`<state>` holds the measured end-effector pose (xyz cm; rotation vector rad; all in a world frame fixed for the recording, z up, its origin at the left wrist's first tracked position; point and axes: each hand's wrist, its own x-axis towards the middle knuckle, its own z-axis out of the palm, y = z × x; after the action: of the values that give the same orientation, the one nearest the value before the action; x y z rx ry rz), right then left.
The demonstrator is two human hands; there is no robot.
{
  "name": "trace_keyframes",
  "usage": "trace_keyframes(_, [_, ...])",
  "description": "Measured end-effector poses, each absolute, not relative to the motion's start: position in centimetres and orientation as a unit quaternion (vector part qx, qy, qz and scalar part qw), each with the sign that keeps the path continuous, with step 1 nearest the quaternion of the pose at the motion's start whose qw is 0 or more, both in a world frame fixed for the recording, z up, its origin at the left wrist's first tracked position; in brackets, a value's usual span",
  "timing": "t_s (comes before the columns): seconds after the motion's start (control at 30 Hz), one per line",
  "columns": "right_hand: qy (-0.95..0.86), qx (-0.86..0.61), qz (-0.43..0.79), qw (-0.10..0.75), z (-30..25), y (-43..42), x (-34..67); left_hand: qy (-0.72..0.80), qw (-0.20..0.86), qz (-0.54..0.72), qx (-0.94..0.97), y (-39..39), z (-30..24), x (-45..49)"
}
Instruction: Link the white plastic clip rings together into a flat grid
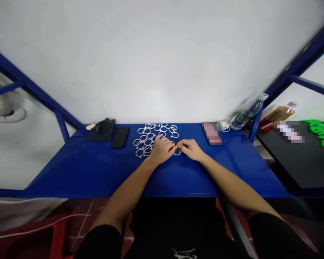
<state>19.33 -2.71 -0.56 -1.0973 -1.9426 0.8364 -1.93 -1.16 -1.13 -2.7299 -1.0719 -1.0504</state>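
On the blue table (83, 169) lies a spread of several white plastic rings (151, 136) near the back edge. My left hand (161, 150) and my right hand (190, 148) meet at the middle of the table. Both pinch one white ring (177, 150) between their fingertips. My left hand rests against the near edge of the ring pile, and my right hand sits just right of it.
A black phone (120, 137) and a dark bundle (102, 129) lie at the back left. A pink blurred object (212, 132) and a water bottle (247, 113) are at the back right. A black table (299, 158) with green pieces (322, 131) and an amber bottle (282, 112) stands to the right.
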Motion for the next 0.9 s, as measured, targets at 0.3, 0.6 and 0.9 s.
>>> trace_keyframes(0.3, [-0.757,-0.408,0.353,0.367,-0.48,-2.69,19.41,-0.344,0.005,-0.325,-0.881,-1.29,-0.91,-1.98])
trace_keyframes(0.6, [-0.763,-0.413,0.341,0.362,-0.65,-2.61,19.48,-0.351,-0.007,-0.308,-0.884,-1.32,-0.93,-1.89])
trace_keyframes(0.9, [-0.786,-0.387,0.306,0.372,-0.88,-2.31,19.55,-0.331,-0.021,-0.305,-0.893,-1.50,-1.06,-1.65])
